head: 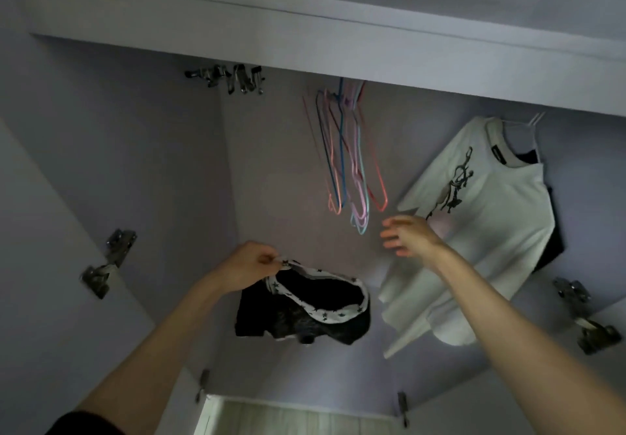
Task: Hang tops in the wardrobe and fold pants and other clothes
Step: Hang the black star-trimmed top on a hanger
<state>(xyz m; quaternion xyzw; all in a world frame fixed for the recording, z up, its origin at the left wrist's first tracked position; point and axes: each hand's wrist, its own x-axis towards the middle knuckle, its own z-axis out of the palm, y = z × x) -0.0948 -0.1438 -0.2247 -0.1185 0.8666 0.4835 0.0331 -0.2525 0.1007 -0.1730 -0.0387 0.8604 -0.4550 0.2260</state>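
While I look up into the open pale lilac wardrobe [142,150], the step in hand appears to be hanging a top: fetching a hanger for the garment I hold.

Largest first. One white short-sleeved T-shirt with a dark printed figure [481,217] already hangs at the right, with one dark garment [550,241] partly hidden behind it. One small black top with a white star-patterned neckband [305,312] dangles in mid-air at the centre, below the rail; my left hand [247,265] pinches its neckband. My right hand [406,236] is released, fingers spread, holding nothing, just beside one bunch of thin coloured wire hangers [349,163]; they overlap too much to count. I see four metal door hinges.

Next, I judge, the right grip must close on a single hanger and separate it from the bunch.
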